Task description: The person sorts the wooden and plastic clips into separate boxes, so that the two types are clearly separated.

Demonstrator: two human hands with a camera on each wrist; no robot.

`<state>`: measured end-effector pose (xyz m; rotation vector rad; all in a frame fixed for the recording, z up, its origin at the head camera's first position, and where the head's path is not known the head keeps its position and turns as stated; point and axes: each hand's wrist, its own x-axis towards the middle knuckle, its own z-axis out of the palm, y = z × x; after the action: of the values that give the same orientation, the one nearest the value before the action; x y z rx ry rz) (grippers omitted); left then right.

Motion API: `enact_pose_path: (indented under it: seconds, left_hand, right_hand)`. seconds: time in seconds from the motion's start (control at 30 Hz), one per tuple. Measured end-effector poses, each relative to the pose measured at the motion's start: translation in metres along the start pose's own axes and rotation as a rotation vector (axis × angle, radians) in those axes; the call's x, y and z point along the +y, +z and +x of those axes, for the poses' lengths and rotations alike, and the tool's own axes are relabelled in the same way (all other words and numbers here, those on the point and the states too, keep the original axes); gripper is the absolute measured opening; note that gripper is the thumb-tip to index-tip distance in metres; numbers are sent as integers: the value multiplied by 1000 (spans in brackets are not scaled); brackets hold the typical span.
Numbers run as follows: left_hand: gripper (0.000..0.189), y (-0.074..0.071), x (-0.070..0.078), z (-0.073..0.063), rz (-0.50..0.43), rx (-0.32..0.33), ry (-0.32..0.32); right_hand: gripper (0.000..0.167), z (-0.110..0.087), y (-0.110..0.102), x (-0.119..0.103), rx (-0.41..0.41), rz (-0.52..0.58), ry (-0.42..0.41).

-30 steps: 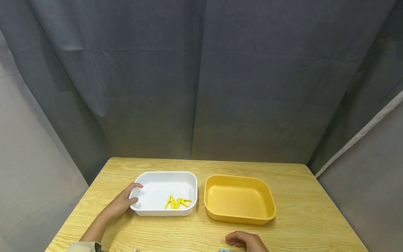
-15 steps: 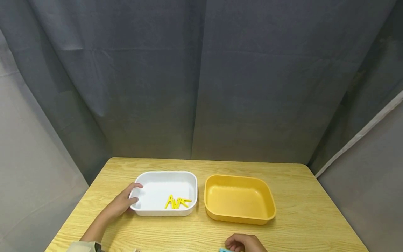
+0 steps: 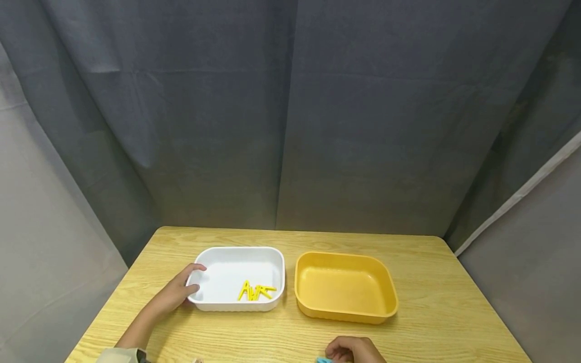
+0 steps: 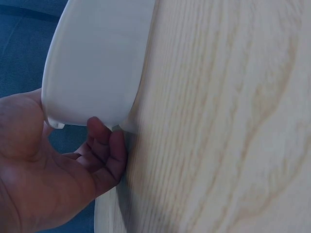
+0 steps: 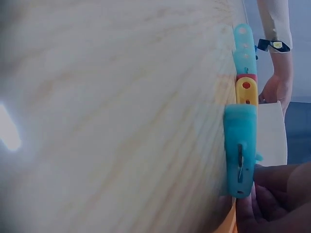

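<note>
Fingers of right hand dropped and curled in, now seemingly pinching blue clip lower right of right-wrist view, so grasp looks made; left hand grips white tray, centre-left of head view.

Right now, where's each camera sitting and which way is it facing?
Head: worn on the head, facing forward and down at the white tray and yellow tray; left grip and right grip show.
Left wrist: worn there, facing the white tray's end; left grip shows.
Right wrist: worn there, facing low across the tabletop to a teal clothespin; right grip and left arm show.
Head and left wrist share the white tray and left grip.
</note>
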<state>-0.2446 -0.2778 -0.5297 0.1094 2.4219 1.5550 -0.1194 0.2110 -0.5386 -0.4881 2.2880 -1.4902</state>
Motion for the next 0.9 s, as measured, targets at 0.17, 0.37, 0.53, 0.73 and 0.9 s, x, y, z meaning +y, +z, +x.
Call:
enact_pose_path:
  seconds: [0.17,0.37,0.53,0.73,0.9]
  left_hand:
    - [50,0,-1,1,20,5,2]
    - [50,1,-1,0,2,1,0]
    - [50,1,-1,0,-4,1,-4]
    - [50,1,1,0,-8,3,-9]
    - [50,1,2,-1,-5,6,-15]
  right_hand:
    - [8,-2,-1,-3,12,-44,-27]
    - [8,-1,-1,-10,49,-67,-23]
    - [10,4,-1,-17,67,-103,-8]
    - [12,10,-2,-28,83,-170,-20]
    - [13,14,0,-36,101,-215,-46]
